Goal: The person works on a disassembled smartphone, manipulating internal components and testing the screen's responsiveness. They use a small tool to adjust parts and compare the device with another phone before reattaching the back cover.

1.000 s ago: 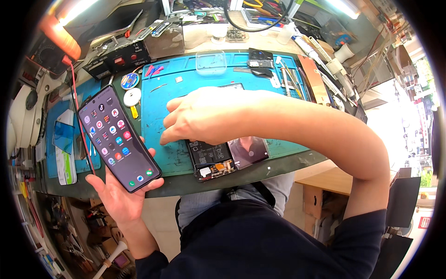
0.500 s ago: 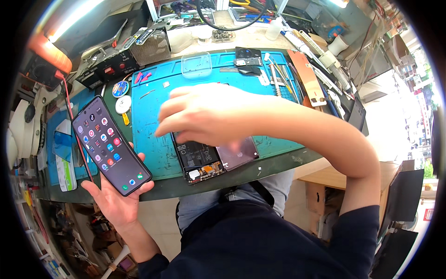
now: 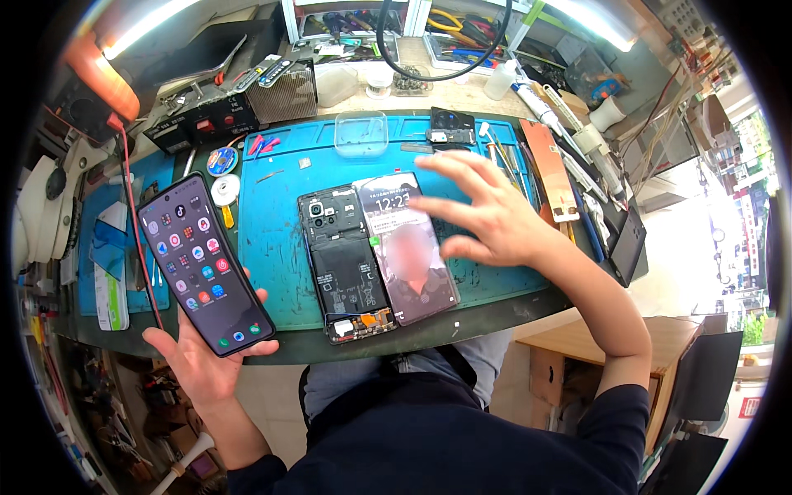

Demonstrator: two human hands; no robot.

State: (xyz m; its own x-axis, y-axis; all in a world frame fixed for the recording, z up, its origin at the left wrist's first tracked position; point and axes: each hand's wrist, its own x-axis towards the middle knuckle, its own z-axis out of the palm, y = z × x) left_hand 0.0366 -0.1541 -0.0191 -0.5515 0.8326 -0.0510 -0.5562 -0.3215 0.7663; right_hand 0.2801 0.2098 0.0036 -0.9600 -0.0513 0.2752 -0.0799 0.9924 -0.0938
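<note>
A smartphone with a lit home screen of app icons lies tilted in my left hand, off the bench's near left edge. On the blue mat rests an opened phone body, its battery, cameras and lower circuit board exposed. Right beside it lies a lit display panel showing a lock screen. My right hand hovers over that panel's upper right side, fingers spread and holding nothing. Whether a fingertip touches the glass I cannot tell.
A clear plastic box stands at the mat's far side, near a dark phone part. Solder spools are left of the mat. Hand tools and a copper-coloured plate lie to the right. A red cable hangs at left.
My right hand has swung right, from over the opened phone to over the lit panel, with its fingers spreading. The panel's lock screen now shows. My left hand still holds the smartphone.
</note>
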